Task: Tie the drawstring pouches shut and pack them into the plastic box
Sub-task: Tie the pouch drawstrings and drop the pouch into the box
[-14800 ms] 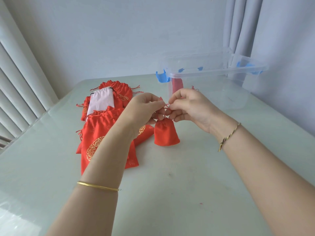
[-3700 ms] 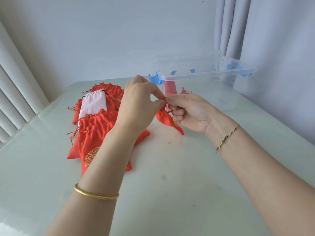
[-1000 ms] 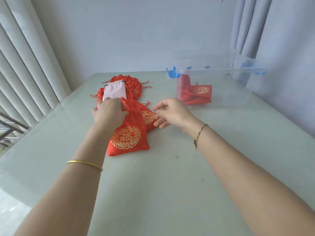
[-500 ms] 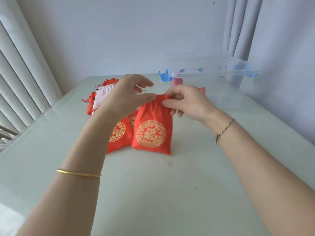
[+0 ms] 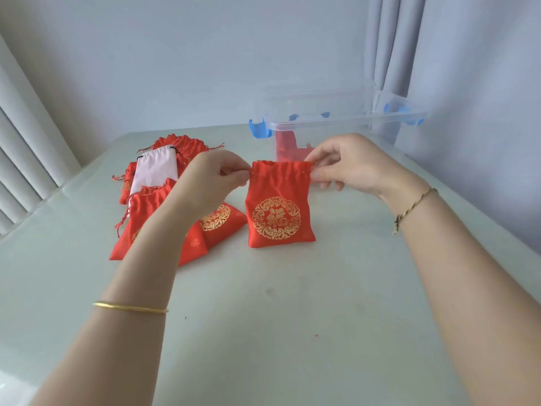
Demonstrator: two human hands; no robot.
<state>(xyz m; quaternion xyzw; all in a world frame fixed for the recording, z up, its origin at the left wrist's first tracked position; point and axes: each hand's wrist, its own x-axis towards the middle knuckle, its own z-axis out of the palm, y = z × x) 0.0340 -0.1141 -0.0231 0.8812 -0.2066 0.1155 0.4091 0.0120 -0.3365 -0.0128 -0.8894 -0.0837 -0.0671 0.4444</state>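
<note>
A red drawstring pouch point(image 5: 279, 212) with a round gold emblem stands upright on the table in front of me, its mouth partly gathered. My left hand point(image 5: 212, 178) pinches the pouch's top left corner. My right hand point(image 5: 348, 164) pinches the top right corner. Behind them stands the clear plastic box point(image 5: 345, 117) with blue latches; red pouches point(image 5: 288, 148) lie inside it. A pile of loose red pouches point(image 5: 146, 218) lies to the left, with a pale pink pouch point(image 5: 155, 171) on top.
The pale green table point(image 5: 292, 317) stretches toward me. White blinds point(image 5: 26, 159) line the left edge. A grey curtain point(image 5: 389, 45) hangs behind the box, and a wall runs along the right.
Both hands have pulled apart at the pouch's mouth, and its top has gathered into folds. The pouch has shifted slightly to the right of the pile.
</note>
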